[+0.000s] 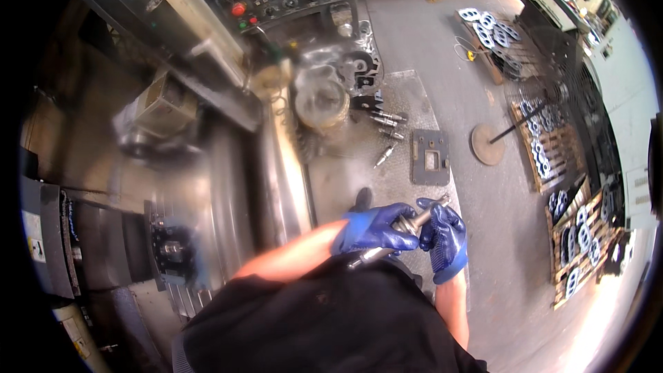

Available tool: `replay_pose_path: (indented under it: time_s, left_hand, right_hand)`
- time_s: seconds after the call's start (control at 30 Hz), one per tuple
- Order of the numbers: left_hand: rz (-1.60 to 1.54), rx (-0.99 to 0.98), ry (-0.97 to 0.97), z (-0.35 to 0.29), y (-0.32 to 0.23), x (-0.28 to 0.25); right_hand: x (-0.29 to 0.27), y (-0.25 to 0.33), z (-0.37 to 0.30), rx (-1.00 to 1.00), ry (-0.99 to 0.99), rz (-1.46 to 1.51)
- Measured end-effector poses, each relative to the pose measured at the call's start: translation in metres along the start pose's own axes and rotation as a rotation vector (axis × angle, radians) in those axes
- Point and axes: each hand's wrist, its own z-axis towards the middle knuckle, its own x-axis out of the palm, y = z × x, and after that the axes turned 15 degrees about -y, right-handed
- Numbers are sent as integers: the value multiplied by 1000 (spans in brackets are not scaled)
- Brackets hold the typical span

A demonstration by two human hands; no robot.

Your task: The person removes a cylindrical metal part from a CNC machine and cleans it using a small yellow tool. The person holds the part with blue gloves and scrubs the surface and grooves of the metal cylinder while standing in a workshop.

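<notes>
Head view shows left hand (387,228) closed around a metal tool holder (408,226), right hand (445,236) curled about its shaft (423,219), probably for steadiness.

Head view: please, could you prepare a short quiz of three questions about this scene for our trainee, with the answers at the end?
1. Multiple choice: which colour are the gloves on the left hand and right hand?
A) red
B) blue
C) white

2. True or false: neither hand touches the metal rod.

3. Fill in: in the picture, the dark plate with an opening lies to the ____ of the loose metal parts.

Key:
1. B
2. False; both hands have their fingers on it.
3. right
</notes>
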Motion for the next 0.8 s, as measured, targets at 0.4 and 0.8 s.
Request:
replay_pose_path:
  time_s: [0.4, 0.8]
  left_hand:
    - [-448, 56, -208, 47, -32, -155]
    - [-1013, 91, -637, 29, -6, -172]
  right_hand:
    - [166, 84, 134, 33, 356, -129]
    - [293, 105, 229, 5, 1105, -610]
